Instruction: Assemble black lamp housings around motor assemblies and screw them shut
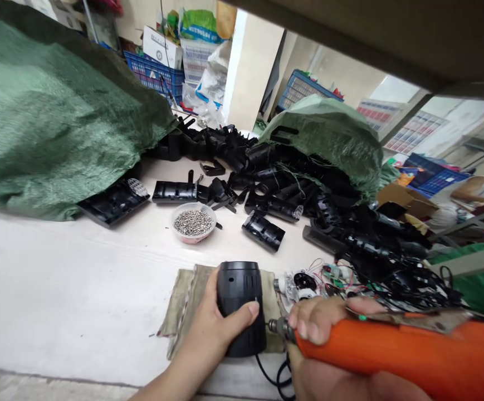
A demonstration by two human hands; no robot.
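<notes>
**A:** What is happening at the front of the counter?

**B:** The left hand [210,323] is holding a black cylindrical plastic housing [239,289] upright on a folded beige cloth [181,303]. The thumb is pressing across the front, but I cannot see the other fingers behind it. The white counter [66,284] is carrying everything.

**A:** And the right hand [321,328]?

**B:** It is closing tightly around an orange electric screwdriver [404,356]. Its metal tip [279,328] is pointing at the housing, but I cannot tell if they are touching.

**A:** How far is the work coming along?

**B:** Only this one housing is being handled now. Many black plastic parts [275,189] are lying in a large heap farther along the counter, partly under green woven sacks [45,111]. I cannot tell which of them are finished.

**A:** Are any small pieces waiting?

**B:** Yes, a translucent plastic bowl [193,238] is holding small silver screws [192,221], and tangled wires with small circuit boards [329,273] are lying just right of the cloth.
</notes>
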